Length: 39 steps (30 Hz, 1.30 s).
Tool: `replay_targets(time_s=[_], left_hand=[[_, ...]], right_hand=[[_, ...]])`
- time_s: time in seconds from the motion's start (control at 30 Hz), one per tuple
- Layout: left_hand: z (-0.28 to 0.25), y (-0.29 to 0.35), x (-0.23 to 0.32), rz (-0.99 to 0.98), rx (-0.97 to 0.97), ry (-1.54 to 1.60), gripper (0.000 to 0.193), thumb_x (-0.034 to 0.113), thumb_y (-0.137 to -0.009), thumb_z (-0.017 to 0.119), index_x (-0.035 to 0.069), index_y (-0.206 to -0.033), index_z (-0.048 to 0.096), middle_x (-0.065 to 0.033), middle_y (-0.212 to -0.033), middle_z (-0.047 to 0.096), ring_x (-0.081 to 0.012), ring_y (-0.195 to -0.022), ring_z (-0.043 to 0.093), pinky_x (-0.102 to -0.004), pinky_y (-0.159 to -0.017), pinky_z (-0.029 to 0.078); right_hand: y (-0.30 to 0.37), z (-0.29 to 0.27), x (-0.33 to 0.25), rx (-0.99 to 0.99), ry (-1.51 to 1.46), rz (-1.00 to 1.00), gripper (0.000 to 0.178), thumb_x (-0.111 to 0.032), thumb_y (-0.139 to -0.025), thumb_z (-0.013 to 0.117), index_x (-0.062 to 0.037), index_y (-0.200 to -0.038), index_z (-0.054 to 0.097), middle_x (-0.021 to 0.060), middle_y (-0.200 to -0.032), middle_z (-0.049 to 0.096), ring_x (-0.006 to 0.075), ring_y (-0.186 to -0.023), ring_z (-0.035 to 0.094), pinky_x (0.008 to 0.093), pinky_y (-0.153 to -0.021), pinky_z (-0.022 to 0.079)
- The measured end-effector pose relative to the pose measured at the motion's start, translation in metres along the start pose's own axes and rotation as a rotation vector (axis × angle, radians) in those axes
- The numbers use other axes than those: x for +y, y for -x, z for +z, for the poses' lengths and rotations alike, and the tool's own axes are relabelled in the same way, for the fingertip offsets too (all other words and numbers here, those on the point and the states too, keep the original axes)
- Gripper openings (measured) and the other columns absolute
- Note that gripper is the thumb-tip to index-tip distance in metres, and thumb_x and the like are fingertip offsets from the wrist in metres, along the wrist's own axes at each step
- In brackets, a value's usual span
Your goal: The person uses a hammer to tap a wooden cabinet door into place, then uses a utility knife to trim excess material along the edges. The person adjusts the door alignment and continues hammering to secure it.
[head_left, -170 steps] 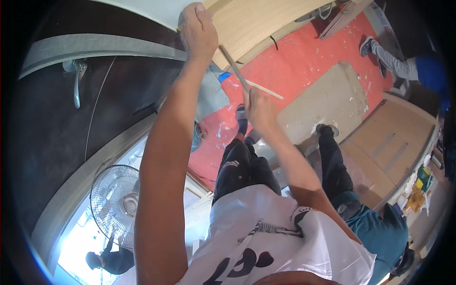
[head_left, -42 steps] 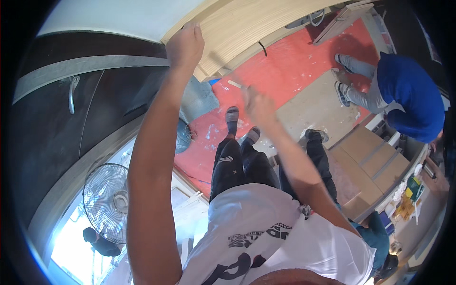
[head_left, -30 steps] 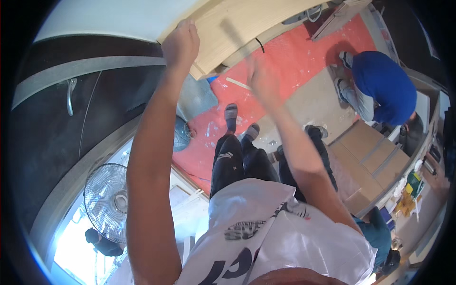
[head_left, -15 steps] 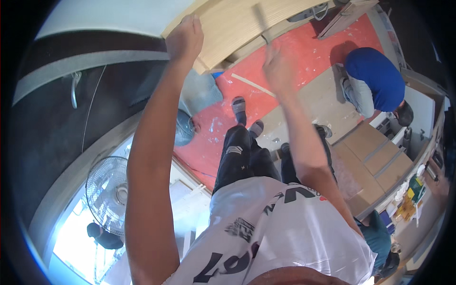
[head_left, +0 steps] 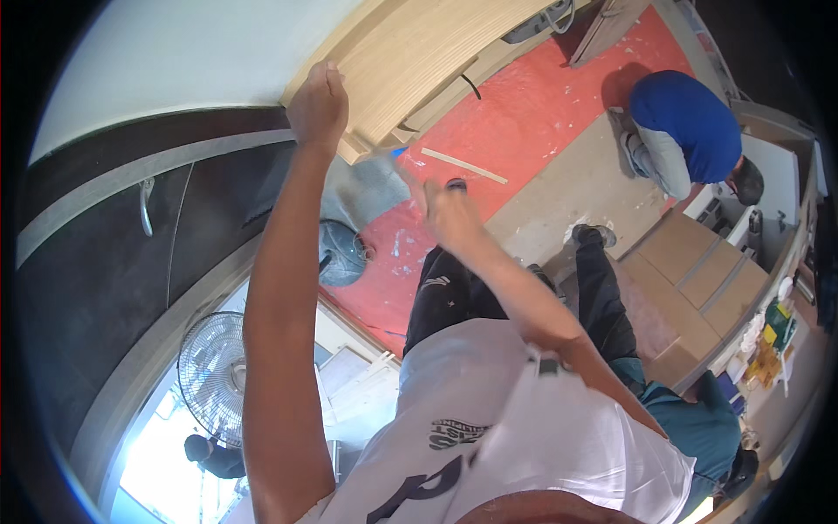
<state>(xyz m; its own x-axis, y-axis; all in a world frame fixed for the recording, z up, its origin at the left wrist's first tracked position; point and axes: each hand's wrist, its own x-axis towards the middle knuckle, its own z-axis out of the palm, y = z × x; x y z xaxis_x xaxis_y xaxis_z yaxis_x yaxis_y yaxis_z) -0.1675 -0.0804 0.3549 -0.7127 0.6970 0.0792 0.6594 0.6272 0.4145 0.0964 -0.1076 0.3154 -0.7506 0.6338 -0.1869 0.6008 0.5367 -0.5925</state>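
Observation:
At the upper left, my left hand (head_left: 319, 109) is closed at the near left edge of a pale wooden panel (head_left: 410, 65) with a raised rim; its fingertips are partly hidden. My right hand (head_left: 452, 217) is a closed fist below the panel's near corner, apart from it. A slim tool (head_left: 410, 180) reaches up from the fist toward that corner, too smeared by motion to tell its kind. A short black cable (head_left: 472, 86) sticks out at the panel's underside.
Red sheeting (head_left: 541, 96) covers the floor, with a thin wood strip (head_left: 464, 166) on it. A person in blue (head_left: 685, 122) bends at the right; another in dark green (head_left: 694, 428) is lower right. A fan (head_left: 212, 380) stands lower left, and a round grey container (head_left: 342, 253) below the panel.
My right hand has swung down and left with the slim tool, from beside the panel to below its corner. My left hand stays at the panel's edge; the view has shifted slightly.

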Motion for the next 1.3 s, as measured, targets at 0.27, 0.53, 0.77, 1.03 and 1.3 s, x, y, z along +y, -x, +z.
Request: replay_targets(time_s=[0.27, 0.53, 0.77, 1.03, 1.3], left_hand=[[0.009, -0.006, -0.003, 0.327, -0.001, -0.092, 0.032, 0.035, -0.096, 0.053, 0.007, -0.112, 0.06, -0.0154, -0.113, 0.068, -0.0368, -0.1, 0.066, -0.05, -0.077, 0.053], [0.036, 0.079, 0.082, 0.389, -0.179, -0.312, 0.07, 0.042, -0.09, 0.062, 0.008, -0.147, 0.039, -0.0224, -0.152, 0.036, -0.0406, -0.142, 0.03, -0.0541, -0.113, 0.03], [0.074, 0.087, 0.075, 0.083, -0.077, -0.377, 0.082, 0.039, -0.089, 0.065, 0.001, -0.152, 0.028, -0.0244, -0.156, 0.03, -0.0447, -0.146, 0.023, -0.0578, -0.116, 0.023], [0.068, 0.088, 0.075, -0.033, 0.03, -0.441, 0.087, 0.034, -0.084, 0.07, -0.004, -0.149, 0.029, -0.0342, -0.152, 0.028, -0.0508, -0.142, 0.024, -0.0583, -0.117, 0.019], [0.142, 0.039, 0.235, 0.095, 0.071, -0.308, 0.088, 0.035, -0.08, 0.072, -0.007, -0.147, 0.032, -0.0321, -0.153, 0.028, -0.0497, -0.144, 0.023, -0.0583, -0.117, 0.019]], right_hand=[[-0.097, -0.112, 0.127, 0.419, -0.301, 0.389, 0.031, -0.028, -0.097, 0.05, 0.0006, -0.1, 0.06, 0.0253, -0.084, 0.064, 0.044, -0.085, 0.063, 0.0496, -0.07, 0.048], [0.15, -0.079, 0.217, 0.237, -0.003, 0.667, 0.032, -0.014, -0.087, 0.058, 0.0014, -0.115, 0.059, 0.0297, -0.098, 0.065, 0.0473, -0.096, 0.063, 0.0512, -0.079, 0.05], [0.287, -0.093, 0.164, 0.133, -0.736, 1.238, 0.02, -0.019, -0.099, 0.054, -0.0005, -0.102, 0.059, 0.0079, -0.065, 0.058, 0.0167, -0.048, 0.058, 0.0311, -0.042, 0.046], [0.318, -0.104, 0.199, 0.129, -0.857, 1.321, 0.019, -0.019, -0.1, 0.054, -0.0008, -0.1, 0.057, 0.0041, -0.063, 0.056, 0.0116, -0.044, 0.052, 0.0277, -0.038, 0.043], [0.228, -0.186, 0.231, 0.086, -1.113, 1.087, 0.023, -0.021, -0.101, 0.053, 0.0, -0.104, 0.061, 0.0046, -0.07, 0.058, 0.0106, -0.05, 0.053, 0.026, -0.045, 0.046]])
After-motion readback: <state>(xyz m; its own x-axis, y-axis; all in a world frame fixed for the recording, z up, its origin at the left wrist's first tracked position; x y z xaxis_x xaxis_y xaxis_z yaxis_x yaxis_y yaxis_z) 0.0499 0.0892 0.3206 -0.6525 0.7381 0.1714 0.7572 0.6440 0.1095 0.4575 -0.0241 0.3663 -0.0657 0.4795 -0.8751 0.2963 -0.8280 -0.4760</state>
